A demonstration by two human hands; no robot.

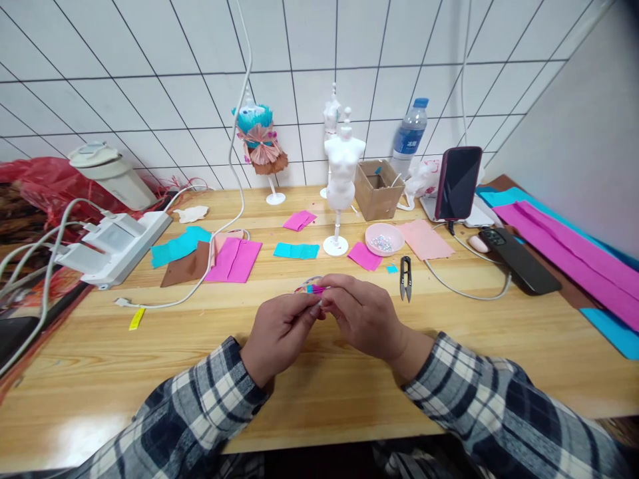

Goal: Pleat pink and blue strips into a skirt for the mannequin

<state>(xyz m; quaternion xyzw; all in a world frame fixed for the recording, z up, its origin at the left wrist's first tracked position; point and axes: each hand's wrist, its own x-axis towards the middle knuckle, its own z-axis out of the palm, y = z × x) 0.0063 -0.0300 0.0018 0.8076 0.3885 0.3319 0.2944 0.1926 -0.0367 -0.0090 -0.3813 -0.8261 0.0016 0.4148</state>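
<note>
My left hand [283, 332] and my right hand [367, 316] meet over the near middle of the table. Between their pinched fingertips is a small pink-and-blue paper piece [315, 289], gathered into narrow folds and mostly hidden by the fingers. Just beyond the hands stands a bare white mannequin [344, 169] on a round base. Around it lie a blue paper strip [296, 251], a pink paper square [365, 256] and a pale pink dish [385, 240] of small shiny beads. Thread snips [406, 278] rest to the right of my right hand.
Behind stand a mannequin in blue and brown paper [259, 140], a cardboard box [378, 189] and a water bottle [410, 136]. A power strip [120, 246] and white cable [234, 166] are left. Two phones [459, 183] and long coloured sheets [574, 256] are right.
</note>
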